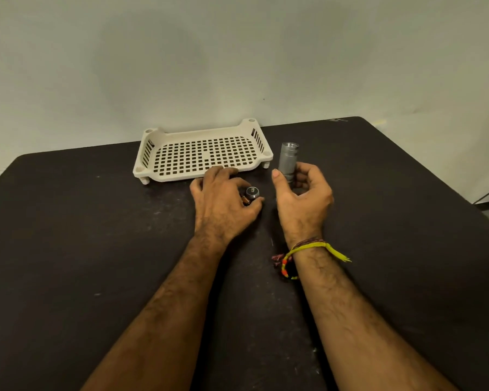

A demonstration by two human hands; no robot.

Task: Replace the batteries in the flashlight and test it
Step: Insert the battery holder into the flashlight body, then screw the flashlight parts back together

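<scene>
head: one flashlight, two hands

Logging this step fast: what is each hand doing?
Left hand: holds the flashlight cap.
Right hand: holds the flashlight body upright.

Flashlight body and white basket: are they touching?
Apart. In the head view the right hand holds the flashlight body upright, right of the white basket, dark table between them.
</scene>
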